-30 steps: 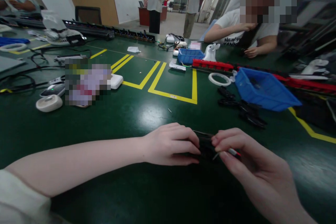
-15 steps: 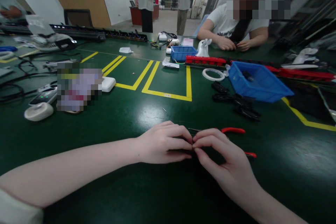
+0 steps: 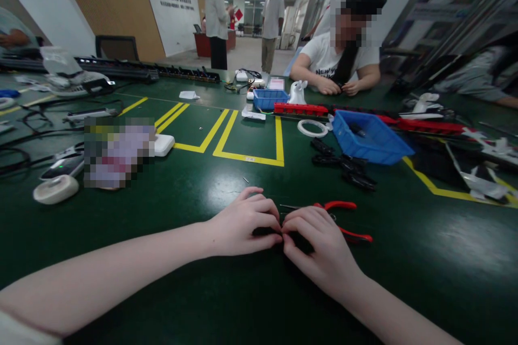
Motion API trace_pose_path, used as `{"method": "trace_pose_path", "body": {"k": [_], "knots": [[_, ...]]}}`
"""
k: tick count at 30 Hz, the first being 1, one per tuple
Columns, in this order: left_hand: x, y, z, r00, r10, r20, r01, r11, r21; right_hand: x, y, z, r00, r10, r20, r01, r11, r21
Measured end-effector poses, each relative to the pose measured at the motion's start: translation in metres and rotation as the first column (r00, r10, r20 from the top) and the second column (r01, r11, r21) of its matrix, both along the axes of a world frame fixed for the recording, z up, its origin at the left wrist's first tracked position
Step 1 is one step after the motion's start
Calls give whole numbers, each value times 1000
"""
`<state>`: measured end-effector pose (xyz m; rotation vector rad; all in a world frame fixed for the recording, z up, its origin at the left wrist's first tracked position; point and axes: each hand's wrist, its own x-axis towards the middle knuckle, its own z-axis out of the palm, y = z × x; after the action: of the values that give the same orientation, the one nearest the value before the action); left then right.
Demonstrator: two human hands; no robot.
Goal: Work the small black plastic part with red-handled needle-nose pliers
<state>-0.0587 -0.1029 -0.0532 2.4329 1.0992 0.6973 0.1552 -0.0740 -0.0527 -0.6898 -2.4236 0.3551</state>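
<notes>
Over the dark green table, my left hand (image 3: 246,223) and my right hand (image 3: 321,245) meet fingertip to fingertip. Both are closed in a pinch. Whatever lies between the fingertips is too small or too hidden to name. Just beyond my right hand lie red-handled pliers (image 3: 342,205), their thin jaws pointing left and partly covered by my fingers. A small metal pin (image 3: 245,179) rests on the table beyond my left hand.
Black clips or connectors (image 3: 343,164) lie beside a blue bin (image 3: 370,140) at the right. A white tape ring (image 3: 312,128) is nearby. To the left are a phone (image 3: 117,159), a white case (image 3: 164,145) and a white mouse (image 3: 55,189). A co-worker (image 3: 335,64) sits across the table.
The view has tilted up and turned slightly right, so more of the room and the pliers show. My hands stay together, and the fingers of my left hand have lifted a little.
</notes>
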Motion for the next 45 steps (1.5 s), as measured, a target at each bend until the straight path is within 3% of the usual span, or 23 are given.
{"method": "trace_pose_path", "body": {"k": [8, 19, 31, 40, 45], "knots": [[8, -7, 0, 993, 117, 23, -115, 990, -81, -1, -6, 1, 999, -44, 26, 43, 999, 23], [14, -5, 11, 989, 143, -35, -146, 982, -120, -2, -13, 8, 998, -35, 44, 34, 999, 5], [13, -7, -8, 987, 157, 13, -156, 986, -60, 1, -14, 7, 991, -121, 51, 123, 992, -37], [18, -10, -9, 972, 227, 59, -222, 972, -78, -5, -17, 3, 993, -97, 60, 96, 995, 32], [18, -7, -14, 974, 211, 76, -203, 974, -103, -4, -12, -3, 995, -83, 51, 81, 996, 48]]}}
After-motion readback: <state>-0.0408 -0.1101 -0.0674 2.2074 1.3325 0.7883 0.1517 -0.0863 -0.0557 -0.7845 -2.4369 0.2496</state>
